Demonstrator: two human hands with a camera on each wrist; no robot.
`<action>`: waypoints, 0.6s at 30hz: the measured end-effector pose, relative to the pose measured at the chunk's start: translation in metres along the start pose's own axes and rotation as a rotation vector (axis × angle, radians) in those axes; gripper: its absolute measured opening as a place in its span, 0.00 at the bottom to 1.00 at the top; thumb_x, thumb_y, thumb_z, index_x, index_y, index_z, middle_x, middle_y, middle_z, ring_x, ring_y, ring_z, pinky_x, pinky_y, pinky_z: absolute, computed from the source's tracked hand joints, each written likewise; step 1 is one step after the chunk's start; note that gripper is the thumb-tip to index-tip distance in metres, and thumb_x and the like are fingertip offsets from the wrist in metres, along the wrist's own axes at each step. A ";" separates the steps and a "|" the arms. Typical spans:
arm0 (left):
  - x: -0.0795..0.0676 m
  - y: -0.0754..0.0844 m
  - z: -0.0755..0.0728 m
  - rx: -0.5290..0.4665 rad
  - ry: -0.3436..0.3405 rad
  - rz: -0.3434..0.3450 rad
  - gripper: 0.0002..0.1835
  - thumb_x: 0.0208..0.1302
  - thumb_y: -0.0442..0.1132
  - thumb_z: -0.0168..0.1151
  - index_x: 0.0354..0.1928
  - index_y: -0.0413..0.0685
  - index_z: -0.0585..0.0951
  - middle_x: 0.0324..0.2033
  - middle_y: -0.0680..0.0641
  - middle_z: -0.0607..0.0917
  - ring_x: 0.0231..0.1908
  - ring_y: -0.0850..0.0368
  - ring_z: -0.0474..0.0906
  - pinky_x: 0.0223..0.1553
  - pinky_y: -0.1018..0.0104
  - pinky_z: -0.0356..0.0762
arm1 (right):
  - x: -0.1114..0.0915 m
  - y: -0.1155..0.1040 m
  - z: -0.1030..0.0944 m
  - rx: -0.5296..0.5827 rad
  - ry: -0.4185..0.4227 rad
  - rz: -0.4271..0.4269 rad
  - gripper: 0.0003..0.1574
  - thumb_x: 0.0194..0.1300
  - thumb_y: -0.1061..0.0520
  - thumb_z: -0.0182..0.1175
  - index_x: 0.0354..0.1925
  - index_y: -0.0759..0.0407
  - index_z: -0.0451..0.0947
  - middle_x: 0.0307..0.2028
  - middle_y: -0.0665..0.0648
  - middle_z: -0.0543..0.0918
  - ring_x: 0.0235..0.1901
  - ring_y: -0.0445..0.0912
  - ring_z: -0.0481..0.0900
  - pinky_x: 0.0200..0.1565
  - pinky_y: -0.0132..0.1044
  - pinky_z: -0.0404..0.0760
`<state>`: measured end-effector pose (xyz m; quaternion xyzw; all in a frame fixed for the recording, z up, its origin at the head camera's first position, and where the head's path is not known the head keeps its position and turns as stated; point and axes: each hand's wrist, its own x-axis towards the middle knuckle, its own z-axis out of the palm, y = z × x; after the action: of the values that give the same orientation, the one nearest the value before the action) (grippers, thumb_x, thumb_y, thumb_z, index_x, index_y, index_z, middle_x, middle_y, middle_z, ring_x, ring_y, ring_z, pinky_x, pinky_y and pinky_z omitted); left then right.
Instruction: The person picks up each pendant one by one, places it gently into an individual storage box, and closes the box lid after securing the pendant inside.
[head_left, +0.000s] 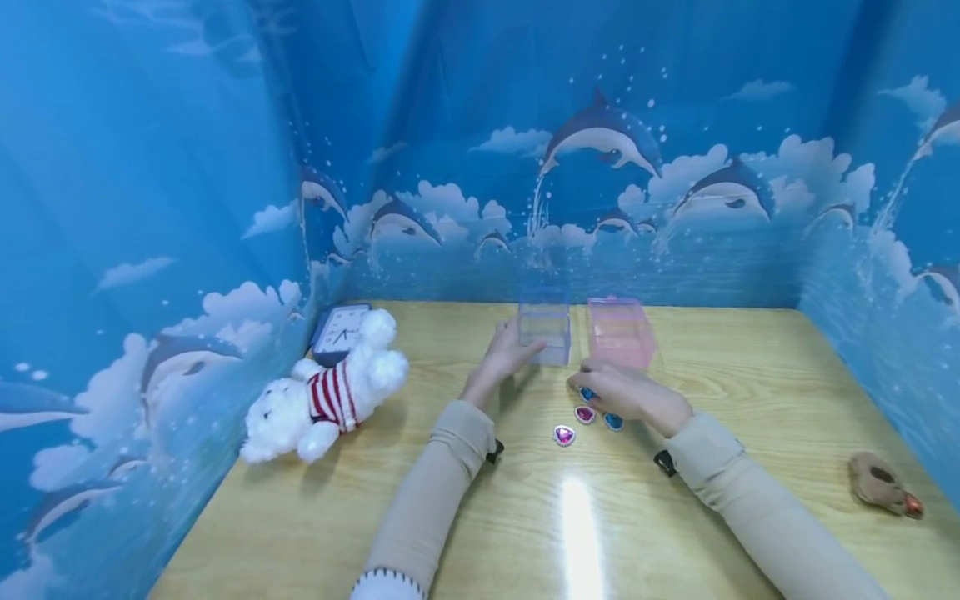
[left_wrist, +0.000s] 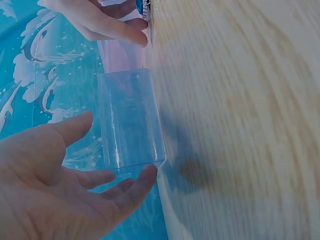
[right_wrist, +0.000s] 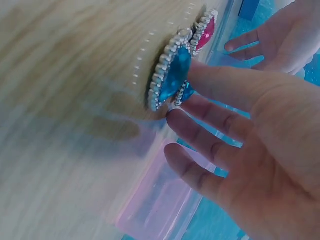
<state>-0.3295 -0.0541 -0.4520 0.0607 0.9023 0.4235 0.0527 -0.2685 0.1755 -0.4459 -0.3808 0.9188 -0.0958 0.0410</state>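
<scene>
My left hand (head_left: 512, 348) is beside a clear blue plastic box (head_left: 555, 346), its loosely spread fingers right at the box's left side. In the left wrist view the thumb stands apart from the box (left_wrist: 132, 120). My right hand (head_left: 618, 390) reaches down in front of a clear pink box (head_left: 622, 346). Its thumb and forefinger pinch a blue gem (head_left: 587, 393) with a silver beaded rim, partly hidden by the fingers in the right wrist view. Close by lie a second blue gem (right_wrist: 175, 75), a red-pink gem (head_left: 585, 414) and a purple-pink gem (head_left: 564, 435).
On the left, a white plush bear (head_left: 330, 404) in a striped top lies against a square clock (head_left: 341, 329). A small brown plush item (head_left: 877, 483) sits at the right edge of the wooden table (head_left: 720, 517). Dolphin-print curtains (head_left: 465, 125) enclose the back and sides.
</scene>
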 end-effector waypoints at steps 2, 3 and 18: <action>0.000 0.000 0.001 -0.006 0.002 -0.004 0.46 0.75 0.50 0.64 0.86 0.57 0.49 0.82 0.36 0.57 0.80 0.37 0.59 0.81 0.39 0.59 | 0.002 0.000 -0.001 -0.013 0.003 -0.003 0.22 0.63 0.65 0.71 0.56 0.60 0.85 0.44 0.58 0.84 0.38 0.44 0.82 0.40 0.34 0.86; 0.000 0.000 0.001 -0.009 0.002 -0.006 0.46 0.75 0.50 0.63 0.86 0.58 0.49 0.83 0.36 0.56 0.81 0.37 0.58 0.81 0.39 0.59 | 0.003 0.000 -0.001 -0.015 0.001 0.002 0.21 0.63 0.65 0.71 0.55 0.60 0.85 0.43 0.57 0.83 0.38 0.44 0.81 0.40 0.33 0.85; 0.005 -0.003 0.003 0.000 0.014 -0.062 0.44 0.76 0.50 0.63 0.85 0.50 0.53 0.83 0.40 0.57 0.85 0.41 0.46 0.85 0.41 0.48 | 0.009 0.005 0.002 0.011 0.032 0.044 0.16 0.64 0.62 0.69 0.51 0.58 0.86 0.42 0.55 0.82 0.31 0.39 0.78 0.34 0.29 0.81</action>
<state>-0.3345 -0.0531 -0.4563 0.0296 0.9042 0.4218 0.0596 -0.2775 0.1724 -0.4487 -0.3586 0.9269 -0.1060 0.0304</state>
